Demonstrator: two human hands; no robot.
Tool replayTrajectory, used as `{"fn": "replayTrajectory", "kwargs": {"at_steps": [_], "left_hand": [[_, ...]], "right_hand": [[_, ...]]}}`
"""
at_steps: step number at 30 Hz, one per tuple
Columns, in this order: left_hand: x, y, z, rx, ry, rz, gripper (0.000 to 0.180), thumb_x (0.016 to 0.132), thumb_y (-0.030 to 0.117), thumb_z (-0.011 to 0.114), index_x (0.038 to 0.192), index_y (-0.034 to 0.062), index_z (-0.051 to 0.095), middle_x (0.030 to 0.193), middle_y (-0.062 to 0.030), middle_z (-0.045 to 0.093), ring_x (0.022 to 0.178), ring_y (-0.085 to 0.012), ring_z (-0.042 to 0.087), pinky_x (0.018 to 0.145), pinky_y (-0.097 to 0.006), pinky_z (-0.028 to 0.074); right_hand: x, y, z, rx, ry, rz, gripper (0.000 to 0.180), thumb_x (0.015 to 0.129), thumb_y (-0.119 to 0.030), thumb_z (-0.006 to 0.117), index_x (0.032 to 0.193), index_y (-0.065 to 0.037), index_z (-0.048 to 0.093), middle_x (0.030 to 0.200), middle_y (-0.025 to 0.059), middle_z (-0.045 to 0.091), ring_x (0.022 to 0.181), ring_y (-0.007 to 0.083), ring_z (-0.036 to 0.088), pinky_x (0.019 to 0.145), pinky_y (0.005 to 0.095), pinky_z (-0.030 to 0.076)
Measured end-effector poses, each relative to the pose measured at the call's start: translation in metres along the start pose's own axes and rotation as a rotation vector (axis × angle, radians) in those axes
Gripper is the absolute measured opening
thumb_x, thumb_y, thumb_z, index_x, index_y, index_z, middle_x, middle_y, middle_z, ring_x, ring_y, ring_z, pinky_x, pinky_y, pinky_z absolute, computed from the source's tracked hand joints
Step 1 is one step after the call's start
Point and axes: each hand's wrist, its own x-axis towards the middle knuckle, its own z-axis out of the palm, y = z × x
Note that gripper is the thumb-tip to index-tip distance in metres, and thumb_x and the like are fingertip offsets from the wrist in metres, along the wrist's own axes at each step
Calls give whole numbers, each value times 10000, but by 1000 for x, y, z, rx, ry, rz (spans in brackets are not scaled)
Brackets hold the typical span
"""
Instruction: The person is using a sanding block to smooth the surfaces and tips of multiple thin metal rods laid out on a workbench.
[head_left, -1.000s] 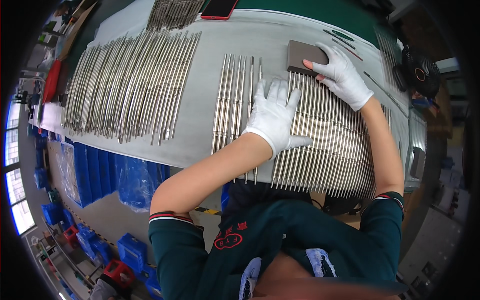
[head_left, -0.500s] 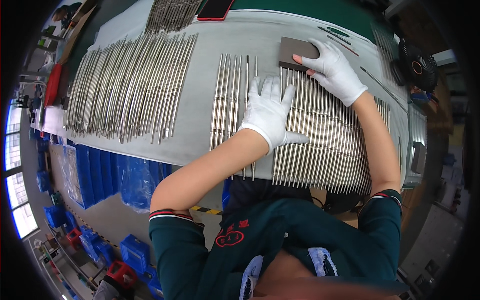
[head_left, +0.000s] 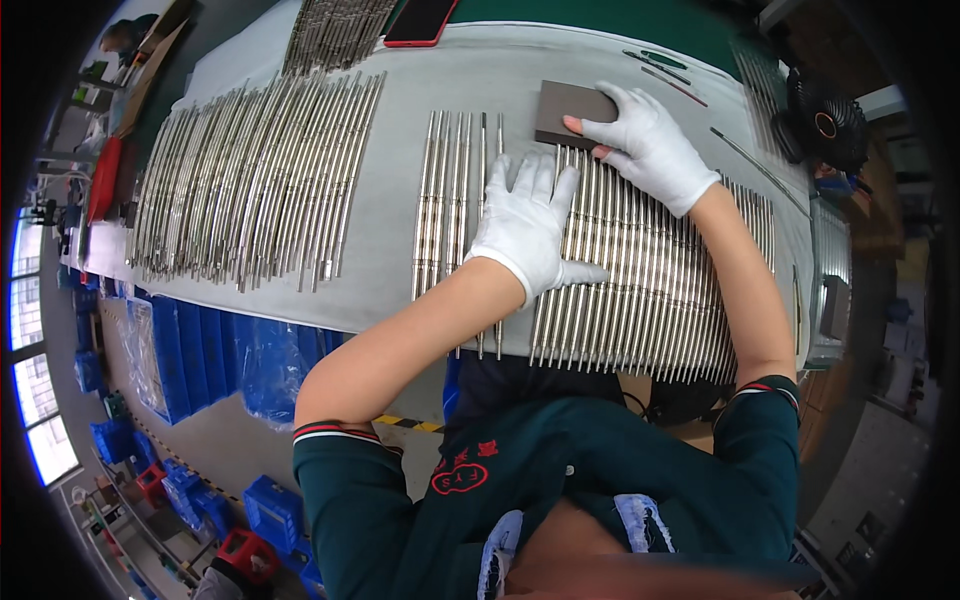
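My right hand [head_left: 650,142], in a white glove with bare thumb and finger tips, grips a dark grey-brown rectangular block [head_left: 568,108]. The block stands against the far ends of a row of slim metal rods [head_left: 640,260] laid side by side. My left hand [head_left: 527,222], gloved in white, lies flat with fingers spread and thumb stretched right, over the left end of that row. A few separate rods [head_left: 440,200] lie just left of it, spaced apart; the hand covers parts of some.
A broad batch of rods [head_left: 255,180] covers the table's left side, with another bundle [head_left: 335,35] behind it. A phone with a red edge [head_left: 420,22] lies at the far side. Thin tools [head_left: 672,85] lie far right, near a black fan [head_left: 825,125]. Blue bins [head_left: 200,350] stand below left.
The block and my right hand have shifted left along the rods' far ends. My left hand has moved slightly left, and the row's left end has shifted left too.
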Motion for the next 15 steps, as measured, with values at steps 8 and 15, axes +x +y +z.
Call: {"fn": "replayTrajectory", "kwargs": {"at_steps": [8,15], "left_hand": [[-2,-3,3,-26,23,14,1141,725,813,473,1441,-55,288,1447,-268,361,1382,-379,308,1146,-510,153],[-2,-3,1,-24,28,-4,1124,744,802,464,1435,-68,289,1443,-268,366,1391,-354,297,1150,-511,142]], "right_hand": [[-13,25,1,8,-24,-48,438,814,-198,676,1228,-331,625,1325,198,491,1183,347,501,1016,427,398],[4,13,8,23,52,-115,451,804,-186,683,1230,-324,629,1323,194,490,1132,340,517,1009,419,401]]}}
